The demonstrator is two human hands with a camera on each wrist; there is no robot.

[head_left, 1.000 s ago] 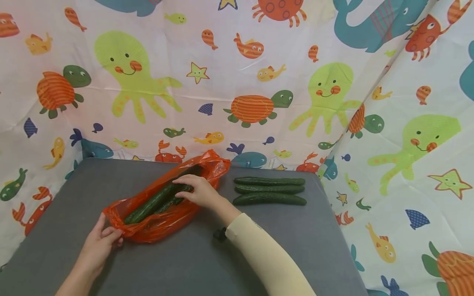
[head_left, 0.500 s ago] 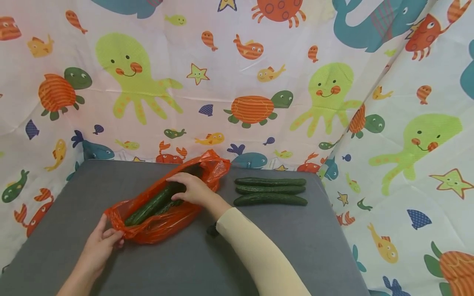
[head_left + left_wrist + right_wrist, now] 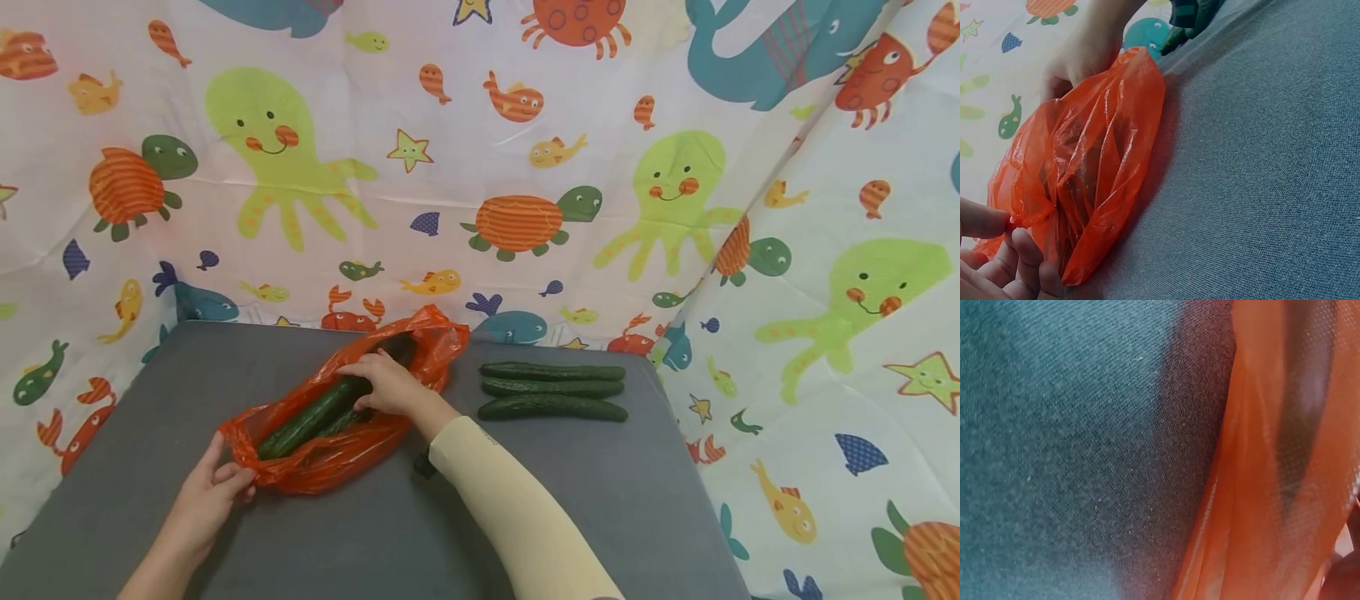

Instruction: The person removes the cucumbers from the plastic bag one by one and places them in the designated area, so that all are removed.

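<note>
An orange-red plastic bag [image 3: 341, 471] lies slantwise on the table, its mouth spread along the top. Dark green cucumbers [image 3: 300, 431] show inside it; folds and the right hand hide part of them. At the near left end, my left hand [image 3: 201, 504] pinches the bag's edge between thumb and fingers, also seen in the left wrist view, where the bag [image 3: 1100, 169] is bunched. My right hand [image 3: 392, 388] reaches into the mouth and grips a cucumber around its middle. In the right wrist view the bag [image 3: 1260, 487] fills the right side; the hand's hold is hidden there.
Three cucumbers, a back one [image 3: 551, 371], a middle one [image 3: 555, 388] and a front one [image 3: 553, 407], lie side by side right of the bag. Behind the grey table [image 3: 337, 542] hangs a curtain [image 3: 465, 175] printed with sea animals.
My right hand has slid a little left along the cucumber, and its fingers have settled closer around it. The left hand keeps its pinch on the bag. The head view has shifted slightly.
</note>
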